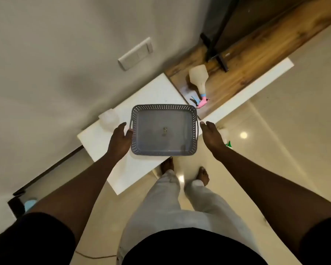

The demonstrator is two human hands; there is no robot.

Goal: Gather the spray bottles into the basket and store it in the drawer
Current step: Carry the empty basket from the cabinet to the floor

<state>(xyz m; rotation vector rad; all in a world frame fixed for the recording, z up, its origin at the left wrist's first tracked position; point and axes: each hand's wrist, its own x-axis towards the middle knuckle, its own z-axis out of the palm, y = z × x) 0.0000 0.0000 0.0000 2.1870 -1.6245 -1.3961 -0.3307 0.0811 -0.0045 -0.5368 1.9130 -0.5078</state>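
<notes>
The empty grey basket [163, 107] lies square to the person on the white top [155, 88], likely so both end handles can be taken. The left hand [119, 139] rests loosely spread fingers against the left handle, while the right hand [211, 135] waits just beside the right one, fingers straight and together, touching nothing. 1 pink-trigger spray bottle [198, 77] lies on its side on the wooden top [256, 60] beyond, and the basket's near right corner overhangs the edge.

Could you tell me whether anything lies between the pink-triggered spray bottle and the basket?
Nothing visible does. The spray bottle lies on the wooden top just beyond the far right corner of the basket, its pink trigger end close to that corner.
</notes>
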